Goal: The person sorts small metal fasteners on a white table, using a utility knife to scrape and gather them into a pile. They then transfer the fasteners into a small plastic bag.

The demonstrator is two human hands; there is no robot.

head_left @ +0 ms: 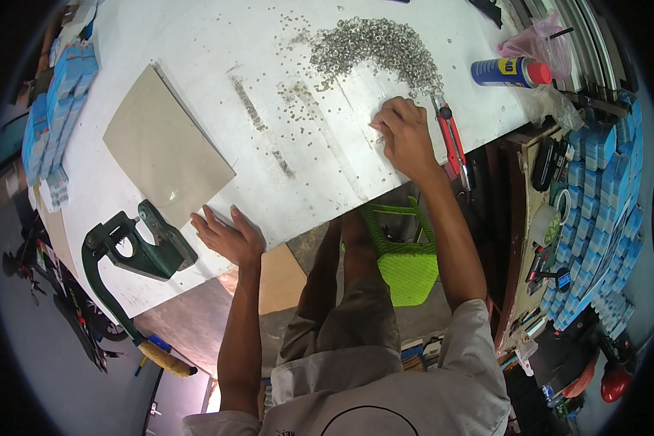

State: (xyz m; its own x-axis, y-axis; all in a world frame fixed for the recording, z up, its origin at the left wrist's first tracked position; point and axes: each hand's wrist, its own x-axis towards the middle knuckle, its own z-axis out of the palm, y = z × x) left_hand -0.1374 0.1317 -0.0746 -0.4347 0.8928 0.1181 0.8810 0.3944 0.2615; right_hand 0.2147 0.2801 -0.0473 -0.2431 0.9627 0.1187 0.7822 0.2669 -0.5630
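My left hand [229, 237] lies on the white table [218, 43] near its front edge, fingers spread and holding nothing. Its fingertips are close to a grey rectangular board [168, 145] and a dark green hand press [142, 243] with a long curved lever. Further right, my right hand [405, 134] rests on the tabletop with its fingers curled together; whatever they hold, if anything, is hidden. Just beyond it spreads a curved heap of small silvery metal eyelets [370, 47]. A red cutter [450, 138] lies right beside that hand, and small loose pieces are scattered left of the heap.
A blue spray can [503, 72] with a red cap lies at the right, by a pink plastic bag [541, 43]. Blue-and-white stacks stand at the left [64, 94] and right [603, 196]. A green plastic chair [407, 272] is below the table edge.
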